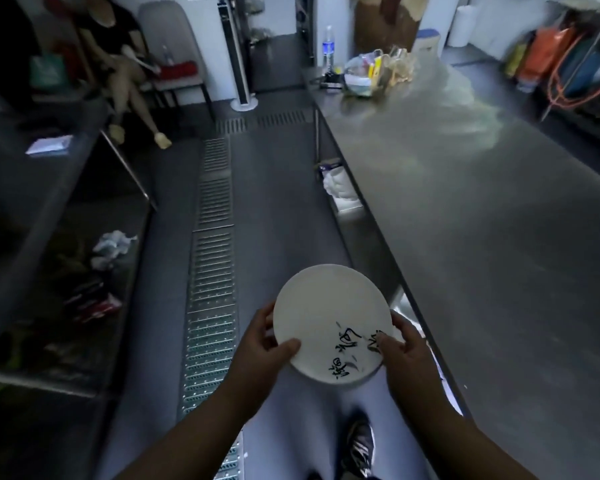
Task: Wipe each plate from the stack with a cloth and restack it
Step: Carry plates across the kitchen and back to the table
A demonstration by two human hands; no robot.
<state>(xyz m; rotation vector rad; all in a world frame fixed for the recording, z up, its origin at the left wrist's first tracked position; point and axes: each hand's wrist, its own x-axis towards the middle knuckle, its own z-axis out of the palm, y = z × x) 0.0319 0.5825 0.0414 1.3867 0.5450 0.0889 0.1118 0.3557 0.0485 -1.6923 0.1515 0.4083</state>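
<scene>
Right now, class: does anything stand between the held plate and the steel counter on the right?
Nothing visible does. Both hands, left hand and right hand, grip the plate over the floor, just left of the counter. The nearest counter surface is bare; the bags sit at its far end.

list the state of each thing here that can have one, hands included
plate: held up over the floor by both hands, face up, black script near its close edge
left hand: grips the plate's left rim, thumb on top
right hand: grips the plate's right rim
water bottle: upright on the steel counter, cap on
cloth: none in view
</scene>
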